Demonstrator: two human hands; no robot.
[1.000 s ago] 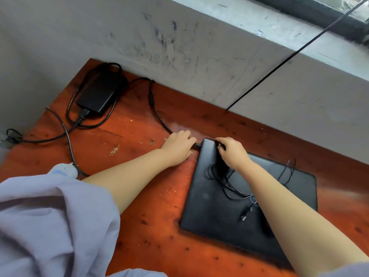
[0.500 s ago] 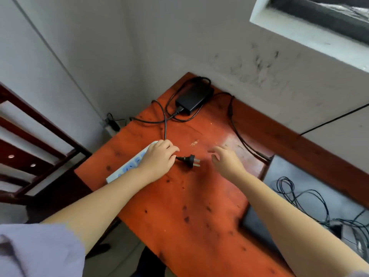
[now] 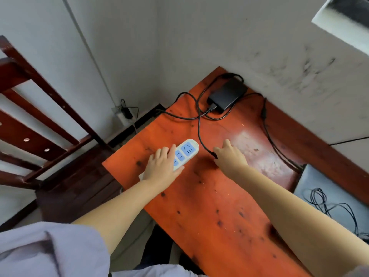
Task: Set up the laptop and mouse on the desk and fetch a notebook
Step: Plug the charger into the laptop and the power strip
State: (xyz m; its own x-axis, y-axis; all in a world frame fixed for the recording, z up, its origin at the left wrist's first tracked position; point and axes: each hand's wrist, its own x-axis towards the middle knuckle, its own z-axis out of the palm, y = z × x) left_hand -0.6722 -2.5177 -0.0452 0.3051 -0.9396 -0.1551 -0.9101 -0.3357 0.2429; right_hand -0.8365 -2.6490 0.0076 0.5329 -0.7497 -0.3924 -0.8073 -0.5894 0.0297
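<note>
Half a second on, the plug has passed from the left hand (image 3: 162, 167) to the right hand (image 3: 229, 156), and the left now lies flat, fingers spread, across the white power strip (image 3: 184, 152), pinning it to the desk (image 3: 209, 206) without gripping it; the right hand is curled shut on the plug (image 3: 214, 154) at the end of the black mains cord (image 3: 198, 126), just beside the strip's free sockets. Largest in view, the desk is a worn slab of orange-red lacquered wood, speckled with dark knots and scuffed pale near the wall; a dark wooden chair (image 3: 40, 116) stands beyond its left edge. At the right margin lies the closed laptop (image 3: 319, 188), matt black, with a thin tangle of mouse cable (image 3: 323, 200) on its lid. A boxy black power adapter (image 3: 227, 95) sits in the far corner among its loops. To seat the plug cleanly, the pins probably want lining up square with the blue-faced socket while the left palm keeps the light plastic strip from sliding. No notebook is in sight
</note>
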